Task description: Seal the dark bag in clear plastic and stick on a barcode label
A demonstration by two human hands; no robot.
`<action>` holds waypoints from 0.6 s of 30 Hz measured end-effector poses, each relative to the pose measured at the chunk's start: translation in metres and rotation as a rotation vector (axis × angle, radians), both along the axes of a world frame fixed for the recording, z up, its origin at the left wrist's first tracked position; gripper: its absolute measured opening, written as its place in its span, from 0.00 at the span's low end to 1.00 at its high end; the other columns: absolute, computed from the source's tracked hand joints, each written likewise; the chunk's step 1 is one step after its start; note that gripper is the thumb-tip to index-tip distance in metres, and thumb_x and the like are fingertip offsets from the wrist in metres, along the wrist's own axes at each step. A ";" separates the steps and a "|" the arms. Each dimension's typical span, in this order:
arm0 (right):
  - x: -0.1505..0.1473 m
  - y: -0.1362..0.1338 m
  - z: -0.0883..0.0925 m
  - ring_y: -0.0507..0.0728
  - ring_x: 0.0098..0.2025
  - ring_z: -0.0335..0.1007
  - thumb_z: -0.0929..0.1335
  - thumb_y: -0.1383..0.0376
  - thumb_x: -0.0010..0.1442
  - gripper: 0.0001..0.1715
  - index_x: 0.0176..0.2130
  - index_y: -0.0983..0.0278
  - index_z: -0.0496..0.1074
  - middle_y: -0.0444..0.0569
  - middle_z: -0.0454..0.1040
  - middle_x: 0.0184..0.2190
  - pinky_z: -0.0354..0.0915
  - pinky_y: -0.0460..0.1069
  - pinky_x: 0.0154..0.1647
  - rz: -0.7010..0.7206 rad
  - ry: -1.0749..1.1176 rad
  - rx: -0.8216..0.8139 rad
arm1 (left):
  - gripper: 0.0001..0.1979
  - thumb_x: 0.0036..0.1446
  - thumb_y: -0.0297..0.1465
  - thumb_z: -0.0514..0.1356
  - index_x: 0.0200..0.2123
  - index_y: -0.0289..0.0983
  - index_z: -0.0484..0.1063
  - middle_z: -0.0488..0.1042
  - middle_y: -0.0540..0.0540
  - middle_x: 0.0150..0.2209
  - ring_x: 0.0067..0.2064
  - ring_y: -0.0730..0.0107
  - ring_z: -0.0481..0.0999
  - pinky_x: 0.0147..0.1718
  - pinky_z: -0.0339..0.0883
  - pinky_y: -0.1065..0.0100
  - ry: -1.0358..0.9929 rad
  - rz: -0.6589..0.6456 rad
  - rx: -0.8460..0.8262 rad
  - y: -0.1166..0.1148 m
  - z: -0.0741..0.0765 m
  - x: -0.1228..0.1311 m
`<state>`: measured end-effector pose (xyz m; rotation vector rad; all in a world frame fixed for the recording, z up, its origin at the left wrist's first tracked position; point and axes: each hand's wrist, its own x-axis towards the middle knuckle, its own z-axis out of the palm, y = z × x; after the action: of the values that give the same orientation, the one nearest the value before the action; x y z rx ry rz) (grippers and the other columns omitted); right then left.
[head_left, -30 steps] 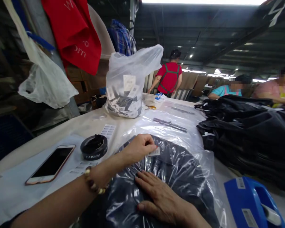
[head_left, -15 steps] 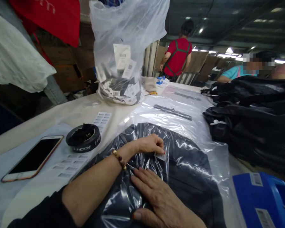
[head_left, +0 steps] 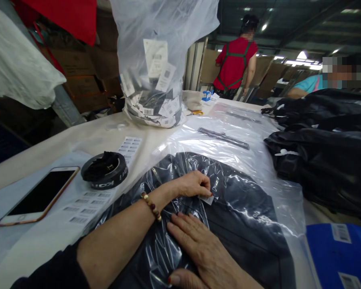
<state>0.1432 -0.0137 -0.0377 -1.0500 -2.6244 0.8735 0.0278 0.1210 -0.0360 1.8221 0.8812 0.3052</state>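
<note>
A black garment (head_left: 243,216) lies flat on the table inside a clear plastic bag (head_left: 291,200), whose film is creased and shiny. My left hand (head_left: 194,184), with a bead bracelet (head_left: 152,206) at the wrist, is closed near the garment's upper middle. Its fingertips pinch the edge of a small white tag (head_left: 207,200); whether the film lies between them cannot be made out. Lower down, my right hand (head_left: 203,251) rests open and flat on the bagged garment, fingers stretched forward.
To the left are a phone (head_left: 40,196), a roll of black printed tape (head_left: 105,170) and label sheets (head_left: 86,206). Behind stands a plastic sack of tags (head_left: 152,88). Black garments (head_left: 325,156) and a blue holder (head_left: 333,255) sit right. Two people are beyond the table.
The view has shifted slightly. Both hands keep nearly the same place on the bag, and a bit more of the white tag shows. The person in red has turned.
</note>
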 end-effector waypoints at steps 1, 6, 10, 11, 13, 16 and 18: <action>0.000 0.000 0.000 0.60 0.65 0.46 0.61 0.42 0.59 0.42 0.63 0.62 0.54 0.49 0.51 0.64 0.47 0.58 0.64 -0.002 0.001 0.000 | 0.07 0.48 0.22 0.63 0.22 0.33 0.68 0.66 0.55 0.21 0.26 0.77 0.63 0.26 0.55 0.75 0.010 0.005 0.024 0.000 -0.002 0.000; 0.001 -0.001 -0.004 0.60 0.65 0.46 0.61 0.42 0.58 0.42 0.63 0.61 0.53 0.49 0.51 0.64 0.48 0.59 0.64 -0.015 0.003 0.010 | 0.07 0.48 0.23 0.64 0.22 0.34 0.69 0.67 0.54 0.23 0.29 0.75 0.65 0.29 0.56 0.74 0.042 0.022 0.138 -0.003 -0.008 0.003; 0.000 0.000 0.002 0.60 0.65 0.46 0.60 0.41 0.58 0.43 0.62 0.63 0.54 0.50 0.51 0.63 0.47 0.58 0.65 -0.011 -0.004 -0.029 | 0.07 0.49 0.24 0.64 0.22 0.34 0.69 0.68 0.54 0.25 0.31 0.74 0.67 0.31 0.57 0.74 0.072 0.046 0.214 -0.007 -0.011 0.003; 0.000 0.001 0.004 0.60 0.65 0.46 0.60 0.41 0.59 0.42 0.62 0.63 0.55 0.50 0.51 0.63 0.47 0.58 0.65 -0.012 -0.004 -0.036 | 0.07 0.49 0.24 0.64 0.23 0.34 0.69 0.68 0.54 0.26 0.31 0.74 0.67 0.31 0.57 0.74 0.079 0.050 0.230 -0.007 -0.011 0.003; -0.001 0.001 0.009 0.60 0.65 0.46 0.60 0.41 0.58 0.42 0.62 0.64 0.56 0.51 0.51 0.63 0.47 0.58 0.64 -0.017 -0.003 -0.045 | 0.06 0.50 0.26 0.63 0.24 0.35 0.69 0.68 0.54 0.26 0.31 0.74 0.67 0.31 0.58 0.74 0.091 0.054 0.260 -0.009 -0.012 0.003; -0.001 0.001 0.011 0.60 0.65 0.45 0.60 0.41 0.59 0.42 0.62 0.63 0.55 0.50 0.51 0.63 0.47 0.58 0.64 -0.021 -0.014 -0.062 | 0.06 0.51 0.27 0.63 0.24 0.36 0.69 0.68 0.54 0.27 0.31 0.75 0.67 0.31 0.58 0.74 0.109 0.052 0.302 -0.011 -0.013 0.002; -0.001 0.000 0.010 0.60 0.65 0.45 0.60 0.41 0.59 0.42 0.62 0.62 0.54 0.49 0.51 0.63 0.47 0.58 0.64 -0.023 -0.020 -0.063 | 0.06 0.52 0.27 0.63 0.25 0.36 0.69 0.67 0.54 0.28 0.31 0.75 0.66 0.31 0.57 0.74 0.122 0.051 0.329 -0.013 -0.013 0.002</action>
<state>0.1422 -0.0140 -0.0273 -1.1073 -2.6121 0.9507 0.0296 0.1083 -0.0491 2.1424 1.0089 0.3929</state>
